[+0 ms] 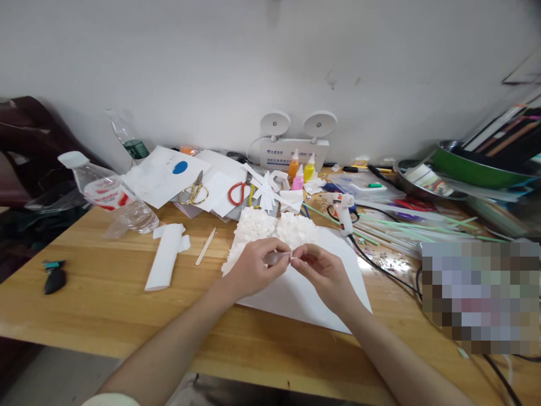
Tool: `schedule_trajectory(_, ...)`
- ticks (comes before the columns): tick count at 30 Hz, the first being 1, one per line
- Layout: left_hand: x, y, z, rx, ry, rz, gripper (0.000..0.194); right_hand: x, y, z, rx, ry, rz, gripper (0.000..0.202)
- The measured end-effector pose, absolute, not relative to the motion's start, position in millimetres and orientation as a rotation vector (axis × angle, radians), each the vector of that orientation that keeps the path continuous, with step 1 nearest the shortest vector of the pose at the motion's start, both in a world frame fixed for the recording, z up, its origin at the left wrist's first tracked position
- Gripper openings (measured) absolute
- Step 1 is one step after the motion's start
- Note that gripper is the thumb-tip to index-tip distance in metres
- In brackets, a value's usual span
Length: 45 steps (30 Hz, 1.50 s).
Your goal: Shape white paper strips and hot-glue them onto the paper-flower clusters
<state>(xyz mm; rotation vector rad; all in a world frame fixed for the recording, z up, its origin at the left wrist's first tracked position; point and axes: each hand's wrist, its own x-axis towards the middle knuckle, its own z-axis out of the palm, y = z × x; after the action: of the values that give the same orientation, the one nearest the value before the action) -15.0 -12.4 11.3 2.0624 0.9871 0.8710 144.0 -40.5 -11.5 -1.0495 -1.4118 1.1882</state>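
My left hand [256, 269] and my right hand [324, 276] meet over a white sheet [308, 307]. Between their fingertips is a small, thin white piece [276, 257] that looks like paper or tissue. Both hands are closed in a pinch on it, fingertips nearly touching. Behind my fingers, fluffy white crumpled bits [296, 228] cover the far and left part of the sheet. To the left of my left hand lie a flat wooden stick [206, 246] and a rolled white paper tube [164, 262] with tabs at its far end.
A hot glue gun [344, 214] stands right of the sheet, its cord trailing rightward. Gold-handled scissors [195, 193], red-handled scissors [237, 193] and paint bottles [298, 177] are at the back. A water bottle [112, 197] stands left; thin plastic sticks [393, 234] lie right.
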Motion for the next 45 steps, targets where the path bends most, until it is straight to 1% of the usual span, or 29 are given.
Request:
schedule_trajectory(9, -14.9, -11.5, 12.2, 2.071, 0.916, 0.947, 0.013, 144.5, -38.9, -11.8, -1.091, -1.462, 1.105, 0.013)
schedule_trajectory(15, -14.0, -10.1, 10.0, 1.997, 1.042, 0.899, 0.013, 145.0, -39.0, -10.3, -1.115, -1.466, 1.092, 0.012)
schedule_trajectory(23, -15.0, -12.4, 12.6, 2.059, 0.978, 0.852, 0.013, 145.3, -39.9, -12.7, -1.139, -1.473, 1.062, 0.012)
schedule_trajectory(45, -16.0, -13.9, 12.5, 2.19, 0.948, 0.86, 0.014, 143.4, -40.4, -11.2, -1.231, -1.509, 0.863, 0.014)
